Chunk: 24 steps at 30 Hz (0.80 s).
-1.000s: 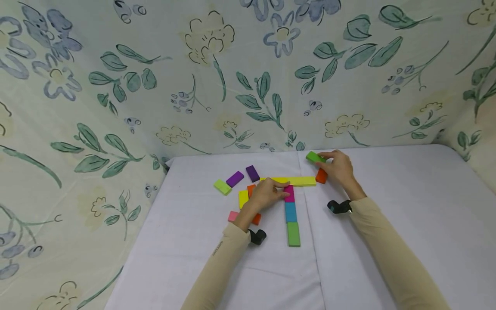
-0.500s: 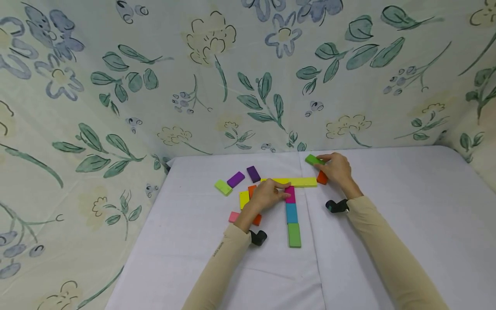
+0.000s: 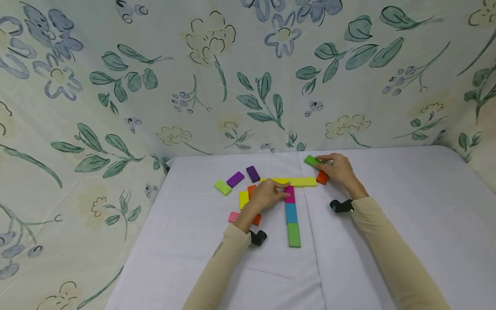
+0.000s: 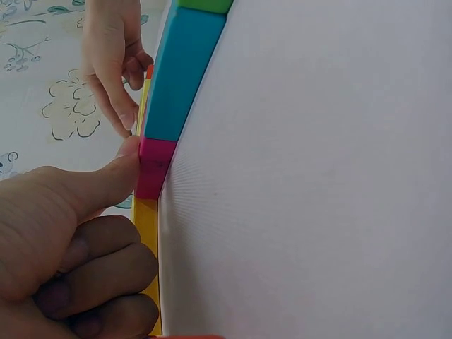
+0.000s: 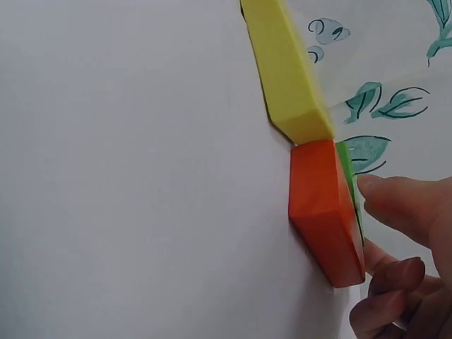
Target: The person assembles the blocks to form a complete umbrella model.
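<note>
In the head view, my left hand (image 3: pixel 266 194) reaches to a magenta block (image 3: pixel 290 194) that heads a column with a blue block (image 3: pixel 291 213) and a green block (image 3: pixel 294 235). The left wrist view has the thumb (image 4: pixel 126 166) against the magenta block's edge, other fingers curled. At the far right, my right hand (image 3: pixel 338 168) pinches a bright green block (image 3: pixel 312 161) lying slanted. Just below it an orange-red block (image 3: pixel 322 177) meets the end of a yellow bar (image 3: pixel 304 182). In the right wrist view, the orange-red block (image 5: pixel 321 205) hides most of the green one.
Left of the column lie loose blocks: dark purple (image 3: pixel 253 174), purple (image 3: pixel 235 179), lime (image 3: pixel 223 187), yellow (image 3: pixel 243 199) and pink (image 3: pixel 233 216). My left forearm partly covers orange ones. The white-covered table (image 3: pixel 174 258) ends at a floral cloth (image 3: pixel 155 107) behind.
The green block in my right hand has shifted slightly left and toward me, and the orange-red block has turned a little. My left hand stays on the magenta block.
</note>
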Each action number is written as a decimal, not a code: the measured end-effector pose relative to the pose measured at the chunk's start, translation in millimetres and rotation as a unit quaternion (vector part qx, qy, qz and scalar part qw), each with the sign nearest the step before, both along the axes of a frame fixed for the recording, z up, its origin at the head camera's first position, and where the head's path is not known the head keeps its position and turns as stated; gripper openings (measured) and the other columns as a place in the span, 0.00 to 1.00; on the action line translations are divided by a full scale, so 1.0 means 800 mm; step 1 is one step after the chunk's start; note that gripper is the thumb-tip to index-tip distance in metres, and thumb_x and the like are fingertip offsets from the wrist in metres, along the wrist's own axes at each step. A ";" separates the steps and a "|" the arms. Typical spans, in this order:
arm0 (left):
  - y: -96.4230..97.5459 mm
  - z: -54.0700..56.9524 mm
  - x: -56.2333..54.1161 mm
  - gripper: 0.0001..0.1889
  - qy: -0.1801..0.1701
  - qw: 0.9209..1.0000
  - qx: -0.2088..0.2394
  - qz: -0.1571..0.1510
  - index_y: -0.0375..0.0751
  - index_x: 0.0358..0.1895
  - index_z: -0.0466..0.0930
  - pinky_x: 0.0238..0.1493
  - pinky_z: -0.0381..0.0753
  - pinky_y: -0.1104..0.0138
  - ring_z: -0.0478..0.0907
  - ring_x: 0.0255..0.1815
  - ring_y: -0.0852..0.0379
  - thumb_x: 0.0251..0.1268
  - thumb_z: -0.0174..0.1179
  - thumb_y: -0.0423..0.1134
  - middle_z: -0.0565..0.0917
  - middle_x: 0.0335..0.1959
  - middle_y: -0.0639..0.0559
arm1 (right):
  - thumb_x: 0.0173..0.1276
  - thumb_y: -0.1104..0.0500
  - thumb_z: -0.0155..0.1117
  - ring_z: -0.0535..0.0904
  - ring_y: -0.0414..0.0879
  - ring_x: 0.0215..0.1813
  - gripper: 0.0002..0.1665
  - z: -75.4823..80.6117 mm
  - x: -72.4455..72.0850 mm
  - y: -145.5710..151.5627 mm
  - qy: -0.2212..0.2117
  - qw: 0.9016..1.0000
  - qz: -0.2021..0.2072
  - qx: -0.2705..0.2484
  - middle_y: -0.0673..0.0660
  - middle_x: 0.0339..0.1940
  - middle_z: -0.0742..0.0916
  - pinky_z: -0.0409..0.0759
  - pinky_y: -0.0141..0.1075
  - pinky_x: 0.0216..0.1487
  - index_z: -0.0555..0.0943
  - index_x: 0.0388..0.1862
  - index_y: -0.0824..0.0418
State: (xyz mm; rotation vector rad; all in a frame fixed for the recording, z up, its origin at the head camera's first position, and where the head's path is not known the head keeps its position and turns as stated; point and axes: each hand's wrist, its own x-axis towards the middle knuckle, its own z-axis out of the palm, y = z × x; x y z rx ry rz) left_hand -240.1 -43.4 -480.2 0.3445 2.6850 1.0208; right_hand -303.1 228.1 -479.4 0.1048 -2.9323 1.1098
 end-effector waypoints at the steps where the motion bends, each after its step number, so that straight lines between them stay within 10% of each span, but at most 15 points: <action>1: 0.000 0.000 0.000 0.24 0.000 1.000 0.001 -0.001 0.66 0.65 0.81 0.25 0.62 0.71 0.66 0.23 0.59 0.66 0.71 0.51 0.87 0.43 0.56 | 0.76 0.52 0.65 0.73 0.66 0.64 0.25 0.000 0.001 0.002 0.000 1.000 0.005 -0.006 0.71 0.61 0.82 0.71 0.61 0.66 0.82 0.66 0.63; 9: 0.000 0.003 0.002 0.24 -0.011 1.000 0.006 0.004 0.66 0.65 0.81 0.26 0.62 0.71 0.66 0.24 0.58 0.66 0.71 0.51 0.86 0.58 0.55 | 0.80 0.47 0.59 0.70 0.65 0.64 0.27 -0.015 0.010 0.034 -0.025 0.999 0.033 -0.031 0.68 0.67 0.77 0.72 0.60 0.65 0.78 0.72 0.57; 24: 0.003 0.010 0.002 0.25 0.006 1.000 -0.023 -0.009 0.63 0.66 0.81 0.23 0.60 0.71 0.64 0.21 0.58 0.66 0.71 0.51 0.83 0.34 0.49 | 0.81 0.50 0.59 0.68 0.55 0.48 0.25 -0.018 0.013 0.044 -0.026 0.998 0.062 -0.021 0.65 0.56 0.79 0.65 0.40 0.41 0.79 0.70 0.56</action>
